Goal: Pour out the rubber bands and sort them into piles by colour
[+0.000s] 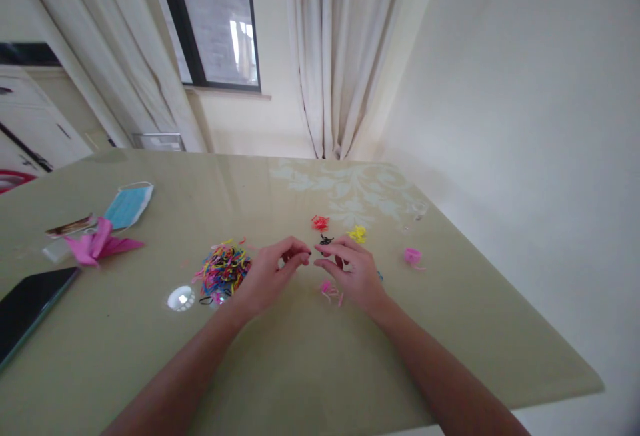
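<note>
Above the table my left hand (274, 269) pinches a small dark bit, most likely a black rubber band (309, 254), between thumb and fingertips. My right hand (353, 268) faces it, thumb and forefinger apart with nothing visible between them. Just beyond the right fingertips lies a little heap of black rubber bands (326, 239). Red bands (320, 223) and yellow bands (357, 233) form separate piles farther back. Pink bands (330, 289) lie under the right hand, and a blue bit (381, 276) is mostly hidden behind it. A large mixed pile of coloured rubber bands (224, 268) is beside my left wrist.
On the left are a pink folded-paper bird (100, 244), a blue face mask (130, 206) and a dark phone (33, 306). A bright pink bundle (413, 257) lies to the right. The table (300, 369) meets a white wall at right.
</note>
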Motion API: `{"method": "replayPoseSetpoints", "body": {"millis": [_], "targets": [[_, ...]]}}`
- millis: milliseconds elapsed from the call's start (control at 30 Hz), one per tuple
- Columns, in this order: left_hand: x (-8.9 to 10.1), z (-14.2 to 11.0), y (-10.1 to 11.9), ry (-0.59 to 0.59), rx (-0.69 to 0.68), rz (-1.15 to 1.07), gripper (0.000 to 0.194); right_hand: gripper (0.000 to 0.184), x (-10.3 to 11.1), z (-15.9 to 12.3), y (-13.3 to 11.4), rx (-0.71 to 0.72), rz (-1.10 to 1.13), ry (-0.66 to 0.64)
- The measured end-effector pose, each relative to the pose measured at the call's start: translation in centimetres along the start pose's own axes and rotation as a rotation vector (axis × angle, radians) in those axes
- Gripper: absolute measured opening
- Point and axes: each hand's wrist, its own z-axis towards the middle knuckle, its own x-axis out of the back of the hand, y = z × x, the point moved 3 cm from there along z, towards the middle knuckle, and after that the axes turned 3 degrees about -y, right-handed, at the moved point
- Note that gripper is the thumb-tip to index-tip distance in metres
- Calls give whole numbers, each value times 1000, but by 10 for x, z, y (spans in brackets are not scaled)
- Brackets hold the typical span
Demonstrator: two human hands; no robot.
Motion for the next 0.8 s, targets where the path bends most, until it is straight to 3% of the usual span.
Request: {"method": "replayPoseSetpoints", "body": {"millis": [100,233,633,800], "targets": [[-3,-3,14,-30,6,-342,21,23,3,-4,-11,64,110,25],[-6,-6,21,-40,64,-533,24,15,10,-5,-20,73,170,57],[-7,-6,23,-34,48,-572,26,17,10,-2,-23,34,178,10],[-5,-7,19,-31,23,-432,22,16,11,-1,-23,-29,166,46]]}}
